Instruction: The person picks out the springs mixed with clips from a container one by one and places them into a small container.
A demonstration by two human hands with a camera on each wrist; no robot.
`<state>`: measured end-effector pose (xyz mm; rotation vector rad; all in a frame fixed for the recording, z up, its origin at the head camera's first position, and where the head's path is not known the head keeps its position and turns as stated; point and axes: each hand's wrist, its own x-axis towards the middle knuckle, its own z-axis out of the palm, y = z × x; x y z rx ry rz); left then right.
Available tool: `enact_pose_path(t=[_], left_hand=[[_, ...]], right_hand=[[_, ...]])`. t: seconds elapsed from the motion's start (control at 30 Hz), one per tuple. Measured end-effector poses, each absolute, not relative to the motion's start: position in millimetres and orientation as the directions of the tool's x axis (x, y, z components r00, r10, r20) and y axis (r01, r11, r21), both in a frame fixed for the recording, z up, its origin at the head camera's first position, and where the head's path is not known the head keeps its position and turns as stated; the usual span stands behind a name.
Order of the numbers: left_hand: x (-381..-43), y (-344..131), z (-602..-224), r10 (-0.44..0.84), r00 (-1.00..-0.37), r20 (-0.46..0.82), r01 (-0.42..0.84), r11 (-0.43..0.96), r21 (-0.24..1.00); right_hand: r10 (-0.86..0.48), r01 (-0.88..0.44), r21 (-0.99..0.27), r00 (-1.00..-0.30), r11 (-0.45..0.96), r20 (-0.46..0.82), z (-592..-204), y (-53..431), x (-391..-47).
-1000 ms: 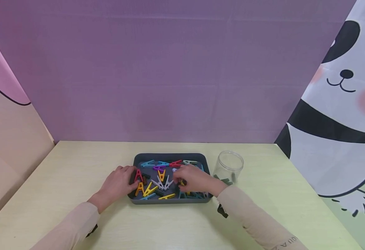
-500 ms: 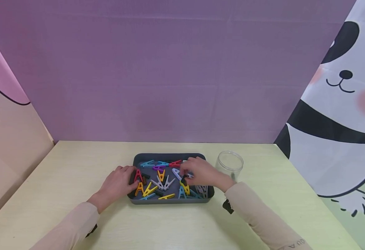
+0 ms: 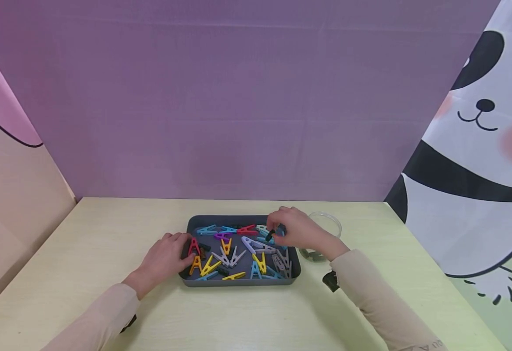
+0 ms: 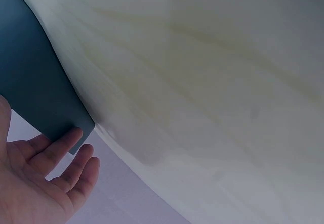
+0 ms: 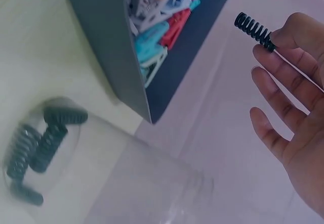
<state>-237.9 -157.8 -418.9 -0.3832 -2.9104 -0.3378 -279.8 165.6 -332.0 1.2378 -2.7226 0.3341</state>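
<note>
My right hand (image 3: 298,228) is above the back right of a dark grey tray (image 3: 238,282), pinching a dark coil spring (image 5: 251,30) between thumb and fingertips. The right wrist view shows the spring sticking out beyond the fingertips, with the other fingers loosely bent. At the tray's left side rests my left hand (image 3: 161,261). Its fingers (image 4: 61,150) are spread and only slightly bent, touching the wall near the rim. Plastic clothespins (image 3: 259,263) in several colours fill the tray, with a few dark springs (image 3: 222,271) among them.
Right of the tray stands a clear round jar (image 3: 334,225), partly behind my right hand and wrist. Several dark springs (image 5: 48,148) lie at its bottom. The pale wooden table (image 3: 220,321) meets a purple backdrop (image 3: 238,107) behind.
My right hand has lifted from among the clothespins and moved back and right toward the jar, with the spring held in it. The left hand and the tray have stayed in place.
</note>
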Motion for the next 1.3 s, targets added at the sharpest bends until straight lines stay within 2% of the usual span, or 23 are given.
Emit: enact_pose_path(t=[0.5,0.7,1.3], left_hand=[[-236.7,-156.9,-416.7,0.224,-0.954,0.202,0.265,0.942,0.206],[-237.0,-156.7,-416.4,0.216,-0.957,0.195,0.255,0.945,0.205],[-237.2,-156.9,-417.2,0.22,-0.954,0.204,0.263,0.939,0.219]], right_hand=[[-0.641,-0.701,-0.229,-0.712,0.676,0.287,-314.3,200.5,-288.9],[-0.617,-0.7,-0.248,-0.711,0.67,0.338,-314.3,216.4,-294.0],[-0.506,-0.62,-0.318,-0.777,0.717,0.375,-319.8,265.2,-305.2]])
